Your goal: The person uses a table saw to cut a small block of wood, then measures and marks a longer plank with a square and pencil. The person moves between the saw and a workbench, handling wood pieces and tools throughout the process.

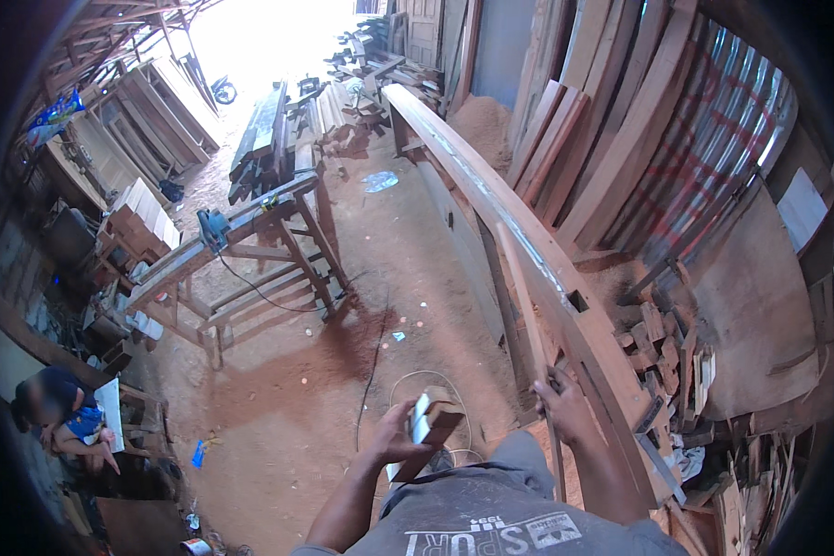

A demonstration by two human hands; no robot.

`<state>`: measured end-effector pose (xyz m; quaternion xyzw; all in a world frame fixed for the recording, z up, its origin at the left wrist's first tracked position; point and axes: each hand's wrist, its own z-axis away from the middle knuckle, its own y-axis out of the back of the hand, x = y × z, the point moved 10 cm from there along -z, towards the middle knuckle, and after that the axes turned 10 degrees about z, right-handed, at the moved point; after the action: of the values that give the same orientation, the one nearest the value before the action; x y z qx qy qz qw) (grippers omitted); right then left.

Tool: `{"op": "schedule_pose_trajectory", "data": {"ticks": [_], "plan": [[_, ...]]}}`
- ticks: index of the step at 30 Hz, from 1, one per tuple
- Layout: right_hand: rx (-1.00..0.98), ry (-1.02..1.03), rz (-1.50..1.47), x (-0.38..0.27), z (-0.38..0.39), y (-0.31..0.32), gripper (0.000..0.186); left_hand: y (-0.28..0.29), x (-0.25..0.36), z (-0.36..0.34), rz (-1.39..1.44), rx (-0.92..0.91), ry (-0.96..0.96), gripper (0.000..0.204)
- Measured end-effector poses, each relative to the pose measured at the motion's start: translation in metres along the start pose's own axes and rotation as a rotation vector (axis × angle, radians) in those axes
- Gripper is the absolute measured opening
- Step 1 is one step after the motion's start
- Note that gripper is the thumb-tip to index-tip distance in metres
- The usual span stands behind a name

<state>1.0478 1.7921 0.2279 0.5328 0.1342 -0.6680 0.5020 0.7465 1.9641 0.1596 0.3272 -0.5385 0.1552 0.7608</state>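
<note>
Along the desk [605,350], the right hand [565,408] grips a forward-running strip [524,301]; the left hand [394,435] (well apart) clasps wood [443,425].

Planks [612,130] lean to the right of the worktop [539,246], and a stick [521,289] in the right hand [567,406] runs along its left side. Left of that, the left hand [395,437] holds a block [443,424]; farther left, a power tool [213,230] sits on a trestle [171,272].
</note>
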Motion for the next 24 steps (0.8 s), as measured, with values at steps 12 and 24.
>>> {"op": "schedule_pose_trajectory", "data": {"ticks": [12, 24], "plan": [[-0.567, -0.449, -0.311, 0.079, -0.121, -0.227, 0.03, 0.133, -0.111, 0.026, 0.33, 0.544, 0.227, 0.101], [-0.414, 0.108, 0.257, -0.04, -0.477, -0.356, 0.038, 0.292, -0.201, -0.1, 0.743, 0.956, 0.192, 0.083]]}}
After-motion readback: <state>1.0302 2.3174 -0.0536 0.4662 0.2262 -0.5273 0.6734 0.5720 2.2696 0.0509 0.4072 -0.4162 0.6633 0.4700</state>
